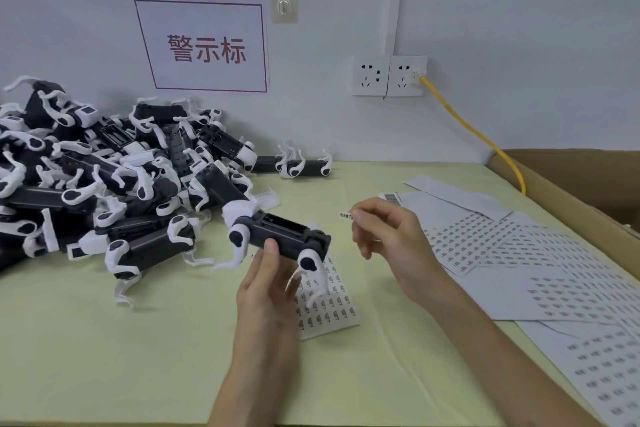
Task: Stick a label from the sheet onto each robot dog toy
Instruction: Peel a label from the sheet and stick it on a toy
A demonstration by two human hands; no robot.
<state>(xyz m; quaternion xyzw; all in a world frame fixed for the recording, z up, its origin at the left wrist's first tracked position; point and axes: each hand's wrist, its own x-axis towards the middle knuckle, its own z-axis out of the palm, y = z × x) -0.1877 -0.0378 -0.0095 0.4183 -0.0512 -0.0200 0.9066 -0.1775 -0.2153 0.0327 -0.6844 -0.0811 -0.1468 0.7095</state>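
**Above the table: a peeled label ready to go onto a robot dog toy**

Over a pale yellow-green table, a person's left hand grips a black-bodied toy robot dog with white plastic legs, thumb on its side, lifted clear of the surface. Just to its right, the right hand pinches a small white printed label between thumb and forefinger; the label is near the toy but not touching it.

By my reading, the label is off its backing and about to be stuck on. Next, it needs to be lined up with the toy's body and pressed flat.

A sheet of small printed labels lies beneath the held toy, partly hidden by it and the left hand. More sheets fan out to the right, cut off at the frame edge. A heap of matching toys fills the left. The label's print is too small to read, and whether any toy in the heap is already labelled cannot be told.
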